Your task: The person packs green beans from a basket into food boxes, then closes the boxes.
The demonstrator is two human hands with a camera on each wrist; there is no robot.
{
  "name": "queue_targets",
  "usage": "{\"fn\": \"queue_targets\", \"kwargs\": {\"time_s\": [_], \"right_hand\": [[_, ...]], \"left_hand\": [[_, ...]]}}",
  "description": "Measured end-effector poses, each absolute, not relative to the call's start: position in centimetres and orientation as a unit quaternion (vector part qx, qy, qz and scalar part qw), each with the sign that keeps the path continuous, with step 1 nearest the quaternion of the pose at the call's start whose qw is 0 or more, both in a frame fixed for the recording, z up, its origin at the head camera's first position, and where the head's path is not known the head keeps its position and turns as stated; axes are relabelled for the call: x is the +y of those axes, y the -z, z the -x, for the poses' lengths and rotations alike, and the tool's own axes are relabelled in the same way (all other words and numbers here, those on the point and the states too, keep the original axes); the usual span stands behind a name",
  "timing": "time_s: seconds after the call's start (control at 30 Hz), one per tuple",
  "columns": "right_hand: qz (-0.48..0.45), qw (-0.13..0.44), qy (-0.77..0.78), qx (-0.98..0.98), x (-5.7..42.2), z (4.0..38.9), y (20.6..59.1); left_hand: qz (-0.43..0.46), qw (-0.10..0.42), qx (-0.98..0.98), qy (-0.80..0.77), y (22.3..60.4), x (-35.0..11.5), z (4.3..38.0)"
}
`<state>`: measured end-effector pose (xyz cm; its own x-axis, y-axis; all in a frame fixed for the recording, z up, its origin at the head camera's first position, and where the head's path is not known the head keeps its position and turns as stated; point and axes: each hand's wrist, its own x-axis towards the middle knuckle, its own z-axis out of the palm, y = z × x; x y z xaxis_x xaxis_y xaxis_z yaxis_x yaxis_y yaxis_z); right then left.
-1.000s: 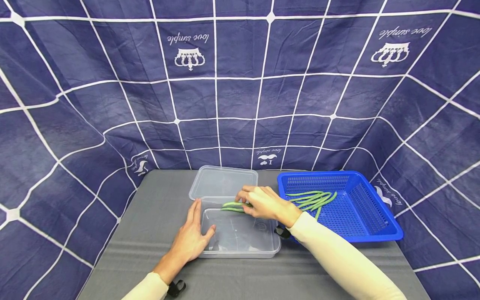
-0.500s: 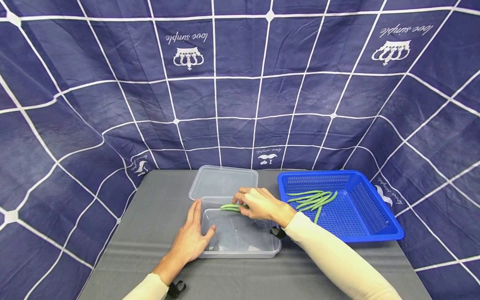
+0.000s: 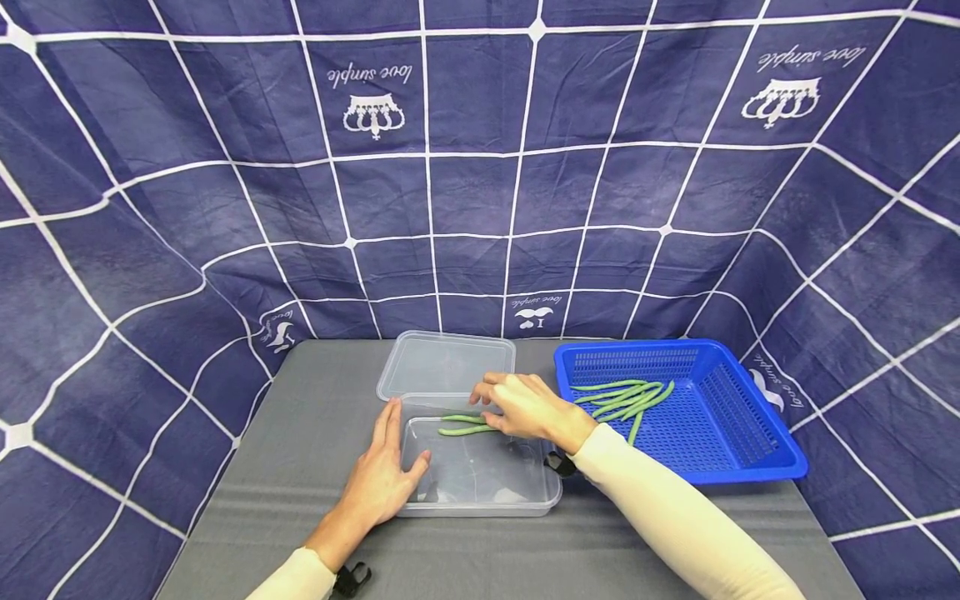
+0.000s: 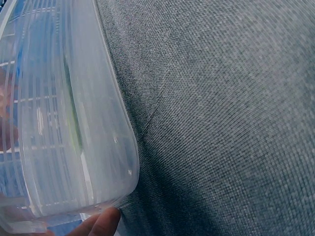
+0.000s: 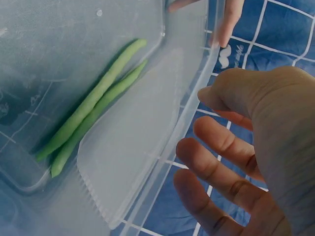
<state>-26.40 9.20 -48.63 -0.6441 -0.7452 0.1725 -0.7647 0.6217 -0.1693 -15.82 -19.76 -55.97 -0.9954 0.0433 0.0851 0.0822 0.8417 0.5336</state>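
Note:
A clear plastic container (image 3: 472, 475) stands on the grey cloth, with two green beans (image 5: 93, 105) lying side by side on its floor near the far wall. Just over these beans, my right hand (image 3: 525, 406) has its fingers spread apart and holds nothing; the right wrist view shows a gap between its thumb and fingertips (image 5: 187, 147). My left hand (image 3: 384, 475) rests along the container's left side, fingers straight and thumb over the rim. In the left wrist view its fingertip (image 4: 107, 222) touches the clear wall.
Behind the container lies a clear plastic lid (image 3: 448, 367). A blue perforated basket (image 3: 697, 442) stands to the right, holding several green beans (image 3: 626, 402). Navy fabric with white lines (image 3: 480, 196) hangs behind and at both sides.
My right hand has let go of the two green beans, which now lie lower, inside the container. Its fingers have spread. The left hand has stayed in place.

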Motion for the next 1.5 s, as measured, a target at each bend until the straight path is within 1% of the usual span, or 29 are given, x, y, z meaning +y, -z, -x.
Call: {"fn": "queue_targets", "kwargs": {"time_s": [0.37,0.77,1.03,1.27,1.5], "right_hand": [[-0.410,0.078,-0.118,-0.901,11.4,26.3,47.8],[-0.389,0.112,-0.127,-0.906,16.3,26.6,47.3],[-0.354,0.101,-0.142,-0.919,20.1,27.1,46.6],[-0.331,0.103,-0.157,-0.925,24.1,27.9,46.7],[-0.299,0.077,-0.159,-0.938,27.5,29.1,47.7]], "left_hand": [[0.028,0.030,-0.958,0.284,56.0,-19.8,15.8],[0.029,0.028,-0.958,0.282,56.4,-20.1,15.8],[0.028,0.029,-0.959,0.280,56.4,-20.0,15.8],[0.026,0.028,-0.958,0.285,56.3,-19.7,15.8],[0.028,0.035,-0.957,0.286,56.2,-19.6,16.0]]}}
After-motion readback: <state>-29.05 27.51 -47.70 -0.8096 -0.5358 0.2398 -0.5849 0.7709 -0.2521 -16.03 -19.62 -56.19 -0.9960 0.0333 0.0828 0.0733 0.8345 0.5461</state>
